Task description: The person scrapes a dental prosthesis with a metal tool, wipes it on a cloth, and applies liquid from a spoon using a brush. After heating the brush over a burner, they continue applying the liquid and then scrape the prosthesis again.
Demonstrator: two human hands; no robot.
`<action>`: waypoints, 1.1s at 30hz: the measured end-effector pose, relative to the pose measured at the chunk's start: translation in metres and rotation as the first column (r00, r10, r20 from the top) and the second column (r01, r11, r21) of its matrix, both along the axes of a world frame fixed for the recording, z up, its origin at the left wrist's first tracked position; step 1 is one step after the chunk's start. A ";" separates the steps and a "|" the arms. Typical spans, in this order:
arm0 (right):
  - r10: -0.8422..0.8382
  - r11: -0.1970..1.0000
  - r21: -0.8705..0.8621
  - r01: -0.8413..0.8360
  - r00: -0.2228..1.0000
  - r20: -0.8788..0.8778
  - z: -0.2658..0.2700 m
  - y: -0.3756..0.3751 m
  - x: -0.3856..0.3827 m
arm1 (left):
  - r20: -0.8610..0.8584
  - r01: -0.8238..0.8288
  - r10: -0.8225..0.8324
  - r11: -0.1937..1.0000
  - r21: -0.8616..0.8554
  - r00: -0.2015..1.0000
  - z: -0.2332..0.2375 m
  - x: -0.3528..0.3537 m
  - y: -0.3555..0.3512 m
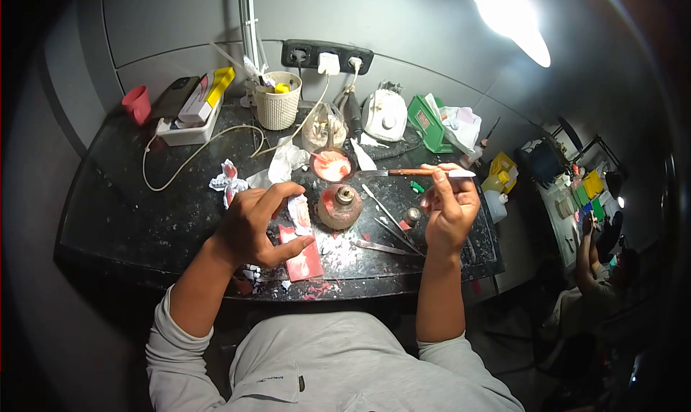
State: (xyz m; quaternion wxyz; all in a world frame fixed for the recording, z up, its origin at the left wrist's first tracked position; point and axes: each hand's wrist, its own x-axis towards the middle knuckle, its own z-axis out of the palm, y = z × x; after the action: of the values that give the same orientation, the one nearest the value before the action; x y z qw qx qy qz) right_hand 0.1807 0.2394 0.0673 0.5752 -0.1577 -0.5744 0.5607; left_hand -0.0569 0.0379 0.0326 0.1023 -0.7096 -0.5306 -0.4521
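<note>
Grey wall panels stand behind a dark, speckled bench, lit by a bright lamp at the upper right of the head view. Pink and white scraps litter the bench's front edge.

The left hand curves its thumb and forefinger around the ends of a small white-and-pink piece, gripping it between them. This piece sits above the upper part of a flat pink sheet, to the left of a round glass burner with a metal cap. The right hand pinches a wooden-handled knife between thumb and fingers, held roughly level, its blade pointing left toward a small pan of pink material behind the burner. Whether the blade touches the pan cannot be told.

Slim metal tools and a small jar lie between the burner and the right forearm. Toward the wall are a woven holder, a white device with a round knob and an open green case. A red cup stands at the far left. Well apart, at the right, another person sits at a separate bench.
</note>
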 end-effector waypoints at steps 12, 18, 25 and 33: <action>0.062 0.998 0.026 -0.066 0.992 0.111 -0.002 0.003 0.004 | -0.005 0.034 -0.034 0.999 0.016 0.999 -0.002 0.005 0.004; 0.209 0.977 0.020 -0.211 0.975 0.070 -0.001 -0.008 0.001 | 0.005 0.018 -0.017 0.999 -0.039 1.000 0.003 0.009 0.002; 0.395 0.918 -0.006 -0.396 0.914 0.090 -0.006 -0.023 -0.009 | -0.033 0.019 -0.022 0.997 -0.081 0.999 -0.005 0.005 0.002; 0.350 0.937 -0.044 -0.347 0.929 0.123 -0.009 -0.024 -0.014 | -0.031 0.051 -0.052 0.998 -0.030 0.998 -0.006 0.006 0.004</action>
State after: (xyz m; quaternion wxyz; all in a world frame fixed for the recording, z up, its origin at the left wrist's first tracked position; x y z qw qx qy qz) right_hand 0.1668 0.2154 0.0582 0.4266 -0.0955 -0.6230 0.6487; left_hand -0.0506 0.0415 0.0262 0.0888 -0.7315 -0.5169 -0.4356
